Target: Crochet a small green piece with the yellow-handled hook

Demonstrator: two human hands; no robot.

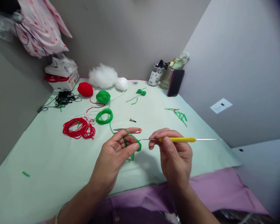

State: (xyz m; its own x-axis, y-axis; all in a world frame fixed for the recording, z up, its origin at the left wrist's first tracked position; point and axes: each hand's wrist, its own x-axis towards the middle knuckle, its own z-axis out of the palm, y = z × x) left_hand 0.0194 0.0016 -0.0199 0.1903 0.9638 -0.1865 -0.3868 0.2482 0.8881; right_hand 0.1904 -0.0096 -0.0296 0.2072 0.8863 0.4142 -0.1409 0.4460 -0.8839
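My left hand (118, 152) is closed, thumb and fingers pinching a small green crochet piece (138, 146). Green yarn runs over its raised index finger and trails back toward a coil of green yarn (104, 116). In my right hand (175, 152) is a crochet hook with a yellow handle (182, 140), held level with the fingers closed around the grip. The hook's thin metal tip points left and meets the green piece at its top edge. Beyond my left fingertips lie small scissors or snips with an orange end (137, 130), partly hidden by the hand.
Behind are red (85, 89), green (103, 97) and white yarn balls (121, 84), with white stuffing (103, 76). Loose red yarn (78, 128) and tangled black yarn (64, 98) lie left. A pen cup (155, 77), bottle (167, 77) and phone (176, 82) stand back right. Green scraps (180, 115) lie right.
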